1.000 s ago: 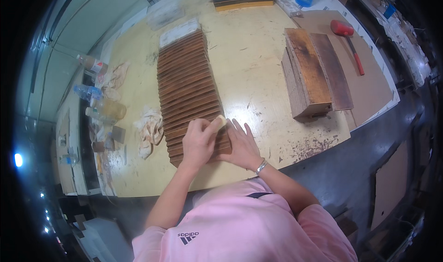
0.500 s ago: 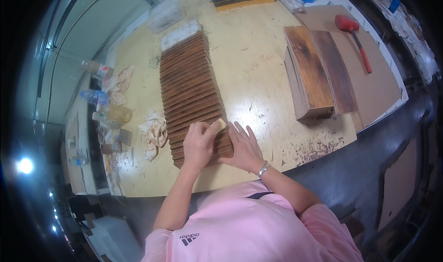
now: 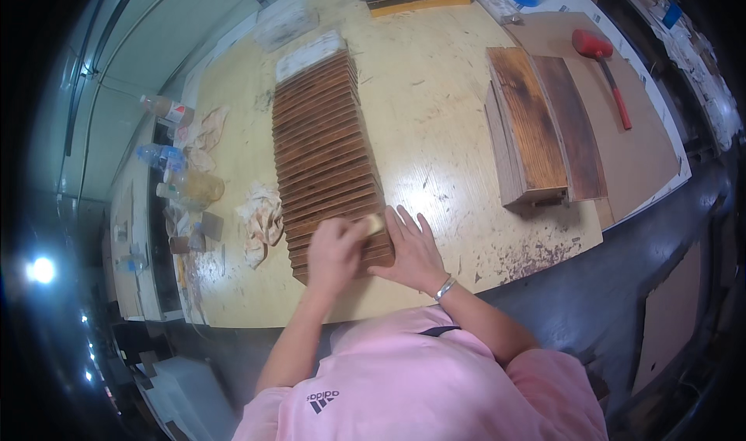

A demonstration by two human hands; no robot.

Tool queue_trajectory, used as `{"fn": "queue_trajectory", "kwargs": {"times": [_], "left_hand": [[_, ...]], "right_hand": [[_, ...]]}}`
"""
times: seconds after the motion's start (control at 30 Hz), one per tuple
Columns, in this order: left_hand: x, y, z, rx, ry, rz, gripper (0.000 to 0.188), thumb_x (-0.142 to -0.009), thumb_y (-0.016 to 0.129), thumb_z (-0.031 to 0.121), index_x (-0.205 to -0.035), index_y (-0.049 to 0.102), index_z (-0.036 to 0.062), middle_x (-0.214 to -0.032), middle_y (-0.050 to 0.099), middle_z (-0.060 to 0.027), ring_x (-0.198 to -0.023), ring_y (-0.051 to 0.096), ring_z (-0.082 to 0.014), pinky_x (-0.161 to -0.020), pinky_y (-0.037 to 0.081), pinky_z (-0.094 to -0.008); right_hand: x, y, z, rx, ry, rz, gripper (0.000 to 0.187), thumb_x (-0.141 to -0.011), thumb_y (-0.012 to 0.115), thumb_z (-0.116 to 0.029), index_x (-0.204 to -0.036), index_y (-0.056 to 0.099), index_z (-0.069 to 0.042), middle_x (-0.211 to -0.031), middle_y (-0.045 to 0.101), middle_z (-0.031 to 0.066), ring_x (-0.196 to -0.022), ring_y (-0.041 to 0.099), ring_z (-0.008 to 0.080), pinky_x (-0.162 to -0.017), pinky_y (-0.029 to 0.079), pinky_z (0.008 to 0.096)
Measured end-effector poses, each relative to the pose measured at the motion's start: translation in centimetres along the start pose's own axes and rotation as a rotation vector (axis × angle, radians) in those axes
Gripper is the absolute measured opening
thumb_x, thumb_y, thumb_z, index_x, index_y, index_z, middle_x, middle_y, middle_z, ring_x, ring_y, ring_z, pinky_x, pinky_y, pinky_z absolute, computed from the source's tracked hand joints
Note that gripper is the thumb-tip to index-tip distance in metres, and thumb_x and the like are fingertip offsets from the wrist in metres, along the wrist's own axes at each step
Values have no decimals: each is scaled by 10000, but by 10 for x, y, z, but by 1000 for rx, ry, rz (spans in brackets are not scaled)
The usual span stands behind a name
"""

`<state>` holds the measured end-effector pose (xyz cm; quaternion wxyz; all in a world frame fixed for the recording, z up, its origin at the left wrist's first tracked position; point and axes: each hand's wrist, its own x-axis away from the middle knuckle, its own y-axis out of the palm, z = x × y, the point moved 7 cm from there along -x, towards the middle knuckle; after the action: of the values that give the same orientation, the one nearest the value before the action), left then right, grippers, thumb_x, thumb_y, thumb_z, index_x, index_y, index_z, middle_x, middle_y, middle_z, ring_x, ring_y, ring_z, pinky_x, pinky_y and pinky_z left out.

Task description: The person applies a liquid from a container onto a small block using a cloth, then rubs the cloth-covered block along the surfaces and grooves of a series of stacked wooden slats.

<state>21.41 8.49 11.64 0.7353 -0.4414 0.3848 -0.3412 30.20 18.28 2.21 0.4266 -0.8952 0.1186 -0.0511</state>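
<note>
Left hand (image 3: 332, 248) shifted bodyward — slatted wood (image 3: 320, 147) beneath

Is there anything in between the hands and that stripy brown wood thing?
For the left hand, yes: it holds a small pale pad over the near end of the brown wooden slats; under the palm is hidden. Nothing visible stands between the right hand and the slats' right edge.

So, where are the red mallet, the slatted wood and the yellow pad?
Red mallet (image 3: 593, 44): head camera's view, on its striking end.
Slatted wood (image 3: 322, 147): head camera's view, on its middle slats.
Yellow pad (image 3: 375, 223): head camera's view, exposed end.
</note>
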Motion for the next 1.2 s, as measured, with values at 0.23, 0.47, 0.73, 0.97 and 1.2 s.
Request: {"fn": "queue_trajectory", "kwargs": {"times": [0.23, 0.47, 0.73, 0.97, 1.2], "left_hand": [[37, -29, -43, -71, -180, 151, 435, -730, 736, -55, -1130, 733, 118, -960, 629, -103, -904, 609, -303, -783, 505, -404], [43, -21, -58, -85, -144, 67, 429, -764, 713, -28, -1162, 735, 131, -959, 627, -107, -896, 609, -303, -798, 509, -399], [6, -5, 15, 24, -11, 76, 419, -741, 750, -27, -1135, 733, 112, -959, 622, -113, -901, 608, -314, -781, 505, -420], [61, -39, -60, -87, -238, 67, 464, -686, 727, -85, -1113, 742, 97, -924, 620, -107, -891, 610, -307, -785, 501, -410], [35, -30, -22, 188, -313, 119, 367, -849, 726, -24, -1207, 716, 59, -962, 611, -92, -881, 618, -209, -651, 485, -289]], "right_hand": [[0, 0, -1, -52, 6, 37, 1179, -764, 766, -619, -1572, 248, 65, -1615, 355, 204, -1536, 265, 315, -1253, 162, 517], [0, -6, -2, -36, 40, -15, 1166, -784, 753, -616, -1574, 243, 75, -1637, 321, 196, -1544, 243, 308, -1252, 166, 514], [-1, 12, 4, 70, -25, 34, 1192, -771, 764, -612, -1586, 210, 59, -1620, 344, 208, -1543, 247, 312, -1256, 159, 518], [1, -3, -1, -28, 31, 13, 1165, -779, 769, -602, -1578, 240, 61, -1623, 351, 191, -1538, 262, 301, -1252, 179, 511], [-1, 2, 0, -60, 10, 39, 1205, -743, 794, -599, -1591, 223, 40, -1610, 365, 215, -1527, 284, 338, -1257, 147, 528]]}}
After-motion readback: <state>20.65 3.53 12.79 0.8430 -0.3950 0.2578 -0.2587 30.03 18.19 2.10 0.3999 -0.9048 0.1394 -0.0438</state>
